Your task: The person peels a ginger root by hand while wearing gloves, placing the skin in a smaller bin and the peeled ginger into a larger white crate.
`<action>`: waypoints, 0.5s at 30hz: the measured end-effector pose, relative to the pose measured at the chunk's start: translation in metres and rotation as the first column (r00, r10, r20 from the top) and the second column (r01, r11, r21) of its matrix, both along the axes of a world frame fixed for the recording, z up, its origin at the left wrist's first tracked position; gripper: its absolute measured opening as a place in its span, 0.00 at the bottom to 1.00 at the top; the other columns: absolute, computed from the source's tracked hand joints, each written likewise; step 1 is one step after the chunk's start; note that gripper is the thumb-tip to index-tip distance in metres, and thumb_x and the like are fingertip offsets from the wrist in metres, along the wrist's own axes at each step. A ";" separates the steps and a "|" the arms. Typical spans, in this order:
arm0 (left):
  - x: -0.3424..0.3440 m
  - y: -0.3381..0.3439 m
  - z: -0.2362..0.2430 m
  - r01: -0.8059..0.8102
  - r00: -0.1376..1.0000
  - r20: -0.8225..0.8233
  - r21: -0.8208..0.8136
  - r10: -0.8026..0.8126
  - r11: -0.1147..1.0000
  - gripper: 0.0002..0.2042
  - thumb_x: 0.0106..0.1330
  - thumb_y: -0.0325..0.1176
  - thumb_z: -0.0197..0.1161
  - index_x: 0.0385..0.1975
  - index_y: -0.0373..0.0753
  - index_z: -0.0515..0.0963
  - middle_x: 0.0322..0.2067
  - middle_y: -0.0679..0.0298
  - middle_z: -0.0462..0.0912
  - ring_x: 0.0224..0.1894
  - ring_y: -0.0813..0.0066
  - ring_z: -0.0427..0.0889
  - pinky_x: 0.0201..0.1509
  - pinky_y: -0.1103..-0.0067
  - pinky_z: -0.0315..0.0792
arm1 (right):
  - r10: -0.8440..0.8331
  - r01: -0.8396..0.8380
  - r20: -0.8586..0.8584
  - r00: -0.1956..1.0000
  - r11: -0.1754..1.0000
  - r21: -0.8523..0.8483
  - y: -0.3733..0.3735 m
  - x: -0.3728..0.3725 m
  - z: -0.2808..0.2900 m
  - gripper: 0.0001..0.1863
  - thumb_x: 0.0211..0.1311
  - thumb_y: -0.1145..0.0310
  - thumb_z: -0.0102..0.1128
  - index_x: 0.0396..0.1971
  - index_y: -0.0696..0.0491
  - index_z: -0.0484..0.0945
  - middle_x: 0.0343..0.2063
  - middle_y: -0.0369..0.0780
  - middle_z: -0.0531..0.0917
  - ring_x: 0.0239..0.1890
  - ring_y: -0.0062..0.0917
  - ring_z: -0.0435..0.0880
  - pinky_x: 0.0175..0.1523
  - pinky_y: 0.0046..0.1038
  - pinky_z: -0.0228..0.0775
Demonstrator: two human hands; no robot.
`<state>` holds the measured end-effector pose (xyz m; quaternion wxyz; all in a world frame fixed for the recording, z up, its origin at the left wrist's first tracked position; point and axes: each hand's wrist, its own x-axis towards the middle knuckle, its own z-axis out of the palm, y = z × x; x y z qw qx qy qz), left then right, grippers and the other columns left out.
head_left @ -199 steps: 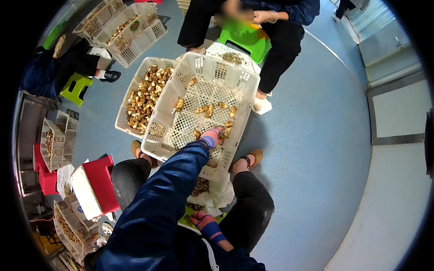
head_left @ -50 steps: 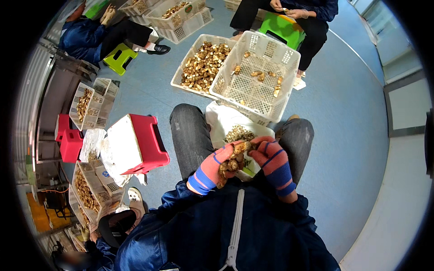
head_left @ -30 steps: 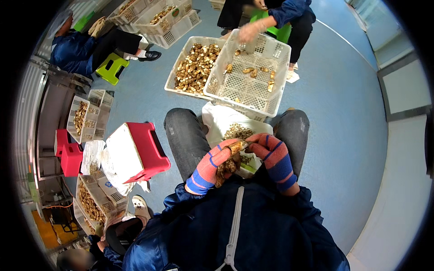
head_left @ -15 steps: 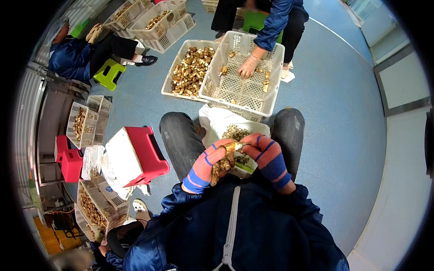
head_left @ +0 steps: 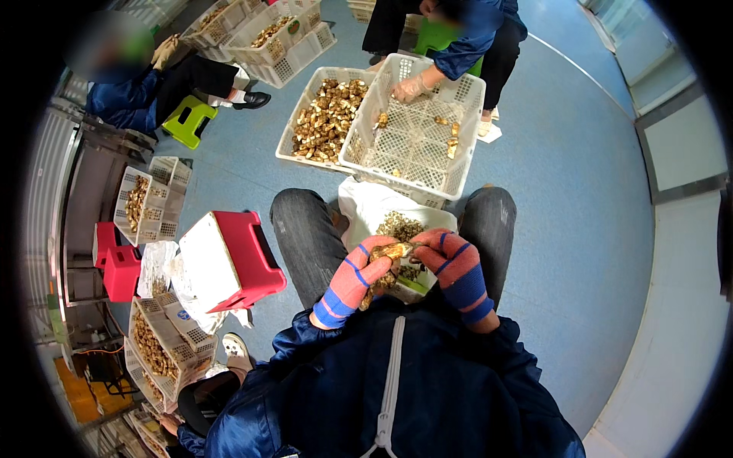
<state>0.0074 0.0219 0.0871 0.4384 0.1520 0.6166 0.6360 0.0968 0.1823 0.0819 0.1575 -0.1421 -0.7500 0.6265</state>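
Note:
My left hand (head_left: 356, 278), in a pink glove with blue stripes, is closed around several brown mushrooms (head_left: 393, 252), one pale-streaked and lying crosswise at the top. My right hand (head_left: 452, 271), in a matching glove, is closed at that mushroom's right end; whether a small tool is in its fingertips I cannot make out. Below and beyond my hands, a white cloth-lined container (head_left: 359, 198) between my knees holds small trimmings (head_left: 397, 224). A co-worker's hand (head_left: 412, 86) in a clear glove is inside the perforated crate (head_left: 466, 145), among a few mushrooms.
A crate full of mushrooms (head_left: 321, 114) stands beside that crate. Another co-worker (head_left: 122, 107) sits upper left near a lime stool (head_left: 187, 122). A red stool (head_left: 259, 259) with white top is at my left, with further crates (head_left: 156, 351) behind. A wall (head_left: 634, 343) runs along the right.
Earlier my left hand reached into the crate; it came back to my lap with mushrooms. The co-worker opposite reached into that crate, the hand since shifting up and left. My hands have barely moved lately.

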 end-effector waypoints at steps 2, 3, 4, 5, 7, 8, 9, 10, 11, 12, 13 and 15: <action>0.000 0.002 -0.008 0.009 0.956 -0.292 0.045 0.005 0.999 0.16 0.57 0.32 0.53 0.45 0.36 0.66 0.33 0.67 0.73 0.35 0.83 0.69 0.39 0.86 0.65 | 0.020 -0.020 -0.005 1.000 0.999 -0.045 0.001 0.001 0.000 0.08 0.46 0.73 0.60 0.28 0.59 0.76 0.28 0.43 0.77 0.31 0.29 0.76 0.36 0.24 0.67; -0.001 0.002 -0.008 0.008 0.956 -0.292 0.044 0.005 0.999 0.16 0.57 0.32 0.53 0.45 0.36 0.66 0.33 0.67 0.73 0.35 0.83 0.69 0.39 0.86 0.65 | 0.038 -0.036 -0.048 0.998 0.999 0.033 0.001 0.000 -0.002 0.08 0.47 0.73 0.60 0.29 0.59 0.77 0.28 0.42 0.78 0.31 0.28 0.77 0.36 0.24 0.67; -0.001 0.002 -0.006 0.025 0.947 -0.321 -0.006 -0.026 1.000 0.16 0.57 0.31 0.53 0.45 0.37 0.66 0.34 0.67 0.73 0.35 0.83 0.69 0.39 0.86 0.65 | 0.058 -0.048 -0.090 0.994 0.993 0.111 0.001 0.000 -0.003 0.08 0.47 0.73 0.60 0.29 0.59 0.77 0.28 0.42 0.78 0.32 0.26 0.77 0.37 0.23 0.67; -0.001 0.002 -0.005 0.041 0.936 -0.347 -0.056 -0.057 0.998 0.16 0.57 0.31 0.53 0.45 0.37 0.66 0.34 0.67 0.73 0.36 0.83 0.69 0.39 0.86 0.65 | 0.058 -0.048 -0.089 0.994 0.993 0.109 0.002 0.000 -0.002 0.08 0.47 0.73 0.60 0.29 0.59 0.77 0.28 0.42 0.78 0.32 0.26 0.77 0.37 0.23 0.67; 0.000 0.002 -0.005 0.035 0.954 -0.296 -0.024 -0.040 0.999 0.15 0.57 0.30 0.53 0.45 0.37 0.66 0.34 0.67 0.73 0.36 0.83 0.69 0.40 0.86 0.65 | 0.045 -0.011 0.138 0.989 0.971 -0.238 0.005 0.002 0.007 0.09 0.48 0.73 0.59 0.30 0.59 0.77 0.29 0.42 0.78 0.33 0.24 0.76 0.37 0.22 0.67; 0.001 0.002 -0.004 0.027 0.970 -0.244 0.010 -0.024 1.000 0.15 0.57 0.30 0.52 0.45 0.37 0.67 0.34 0.67 0.73 0.37 0.83 0.69 0.40 0.86 0.65 | 0.047 -0.013 0.137 0.989 0.971 -0.239 0.006 0.003 0.007 0.09 0.48 0.73 0.59 0.30 0.59 0.77 0.29 0.42 0.78 0.33 0.24 0.76 0.37 0.22 0.67; 0.001 0.002 -0.002 0.025 0.969 -0.245 0.009 -0.022 1.000 0.15 0.57 0.30 0.52 0.45 0.37 0.67 0.34 0.67 0.73 0.37 0.83 0.69 0.40 0.86 0.65 | 0.069 -0.049 0.093 0.993 0.979 -0.197 0.007 0.003 0.007 0.08 0.48 0.73 0.59 0.30 0.59 0.77 0.29 0.42 0.78 0.33 0.23 0.76 0.37 0.21 0.67; 0.001 0.003 0.000 0.032 0.972 -0.232 -0.031 -0.038 0.999 0.15 0.57 0.29 0.52 0.44 0.37 0.67 0.34 0.67 0.72 0.34 0.83 0.69 0.38 0.86 0.65 | 0.090 -0.081 0.052 0.995 0.985 -0.152 0.007 0.004 0.007 0.08 0.49 0.73 0.58 0.30 0.59 0.77 0.28 0.41 0.78 0.33 0.22 0.76 0.37 0.20 0.67; 0.000 0.003 0.002 0.039 0.974 -0.219 -0.070 -0.053 0.997 0.15 0.56 0.29 0.52 0.44 0.38 0.67 0.34 0.67 0.72 0.32 0.83 0.69 0.36 0.86 0.65 | 0.088 -0.080 0.052 0.995 0.985 -0.152 0.007 0.004 0.006 0.08 0.49 0.73 0.58 0.30 0.59 0.77 0.28 0.41 0.78 0.33 0.22 0.76 0.37 0.20 0.67; -0.001 0.004 0.000 0.040 0.974 -0.219 -0.071 -0.055 0.997 0.15 0.56 0.29 0.52 0.44 0.38 0.67 0.34 0.67 0.72 0.32 0.83 0.69 0.36 0.86 0.65 | 0.111 -0.105 0.051 0.993 0.989 -0.103 0.008 0.004 0.004 0.08 0.50 0.73 0.57 0.30 0.59 0.77 0.29 0.40 0.79 0.33 0.21 0.76 0.38 0.20 0.67; -0.003 0.004 -0.005 0.072 0.921 -0.381 -0.037 -0.081 0.997 0.15 0.56 0.28 0.52 0.45 0.38 0.66 0.33 0.68 0.72 0.29 0.84 0.68 0.33 0.87 0.64 | 0.136 -0.133 0.054 0.989 0.990 -0.055 0.007 0.003 0.003 0.08 0.50 0.73 0.57 0.30 0.59 0.77 0.29 0.40 0.79 0.34 0.20 0.76 0.38 0.20 0.67; -0.003 0.001 -0.007 0.108 0.841 -0.532 -0.011 -0.097 0.994 0.15 0.56 0.28 0.53 0.45 0.39 0.66 0.32 0.68 0.72 0.26 0.85 0.67 0.30 0.88 0.63 | 0.148 -0.101 0.146 0.978 0.952 -0.288 0.010 0.005 0.011 0.08 0.50 0.73 0.57 0.30 0.59 0.77 0.30 0.39 0.79 0.34 0.19 0.75 0.39 0.20 0.67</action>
